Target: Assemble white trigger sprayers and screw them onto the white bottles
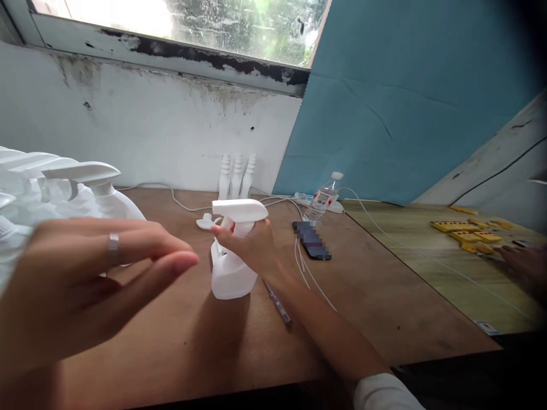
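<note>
A white spray bottle (233,276) stands on the brown tabletop, its trigger head pointing left. My right hand (254,242) is wrapped round the bottle's neck below the head, thumb towards the trigger. Nearer to me on the left, my left hand (106,273) wears a ring and is closed in a pinch, thumb against forefinger. Whatever lies between those fingertips, if anything, I cannot make out. This hand is apart from the bottle. Behind it, many white spray bottles (100,182) crowd the left side. A small flat white piece (207,222) lies just behind the held bottle.
Three white ribbed pieces (237,176) lean on the wall. To the right are a water bottle (322,196), a phone (311,240) and white cables (301,265). A pen-like stick (278,304) lies by my right forearm. Another person's hand (523,262) is near yellow pieces (465,230).
</note>
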The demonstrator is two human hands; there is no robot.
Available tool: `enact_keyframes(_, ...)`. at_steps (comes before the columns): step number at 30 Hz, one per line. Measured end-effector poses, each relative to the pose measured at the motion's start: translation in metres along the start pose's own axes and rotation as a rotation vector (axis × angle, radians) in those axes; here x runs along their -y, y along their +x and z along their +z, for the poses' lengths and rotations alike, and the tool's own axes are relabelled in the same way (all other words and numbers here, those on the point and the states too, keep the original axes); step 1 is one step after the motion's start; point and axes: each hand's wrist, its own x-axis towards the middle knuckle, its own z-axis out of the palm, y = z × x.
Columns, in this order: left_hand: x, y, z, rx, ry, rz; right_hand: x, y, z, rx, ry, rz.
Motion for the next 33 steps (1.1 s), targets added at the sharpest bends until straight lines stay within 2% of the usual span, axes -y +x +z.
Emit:
enact_keyframes(2, 0.001, -0.009, 0.016, 0.121, 0.065, 0.036, -0.001, 0.001, 0.0, -0.005, -0.003, 0.003)
enact_keyframes(3, 0.004, -0.016, 0.027, 0.172, 0.097, -0.001, -0.001, 0.001, 0.0, -0.013, -0.005, 0.007)
enact_keyframes(6, 0.013, -0.044, 0.061, 0.212, 0.146, -0.184, 0.0, -0.003, 0.0, 0.022, 0.055, 0.009)
enact_keyframes(9, 0.016, -0.078, 0.089, 0.245, 0.044, -0.283, 0.002, -0.01, 0.001, 0.227, 0.232, 0.033)
enact_keyframes(12, 0.012, -0.104, 0.101, 0.129, 0.085, -0.366, 0.003, -0.015, 0.003, 0.498, 0.441, 0.024)
enact_keyframes(14, 0.011, -0.115, 0.099, 0.033, 0.142, -0.365, 0.001, -0.016, 0.004, 0.604, 0.541, -0.052)
enact_keyframes(16, 0.013, -0.123, 0.09, -0.032, 0.213, -0.386, -0.003, -0.014, 0.003, 0.613, 0.556, -0.151)
enact_keyframes(18, 0.02, -0.131, 0.076, -0.088, 0.342, -0.464, -0.009, -0.012, -0.002, 0.582, 0.51, -0.197)
enact_keyframes(21, 0.042, -0.143, 0.051, -0.178, 0.574, -0.522, -0.025, -0.011, -0.016, 0.553, 0.495, -0.08)
enact_keyframes(24, 0.067, -0.156, 0.031, -0.251, 0.729, -0.47, -0.052, -0.011, -0.033, 0.454, 0.446, 0.102)
enact_keyframes(26, 0.078, -0.161, 0.024, -0.279, 0.767, -0.45, -0.076, -0.012, -0.042, 0.365, 0.347, 0.151)
enact_keyframes(31, 0.073, -0.162, 0.018, -0.218, 0.715, -0.54, -0.133, -0.01, -0.059, 0.262, 0.046, 0.165)
enact_keyframes(33, 0.069, -0.16, 0.018, -0.271, 0.726, -0.561, -0.145, -0.008, -0.066, 0.269, -0.029, 0.142)
